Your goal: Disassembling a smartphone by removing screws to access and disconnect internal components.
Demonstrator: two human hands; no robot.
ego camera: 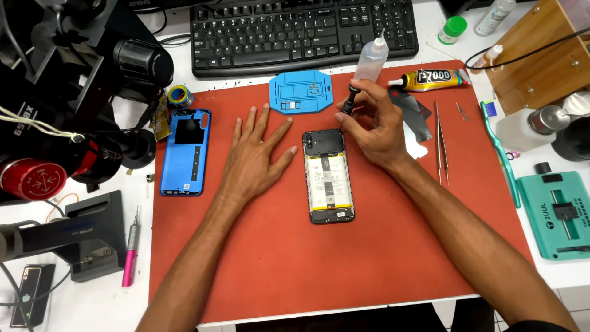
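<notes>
Best done by keeping the right hand (pixel 375 126) pinched on the upright screwdriver (pixel 349 101) over the top end of the opened phone (pixel 329 176) on the red mat (pixel 319 264), left hand (pixel 252 154) flat, open, alongside.

I see two bare forearms, no rings or watch on my left hand (pixel 253 154) or right hand (pixel 375 126).
</notes>
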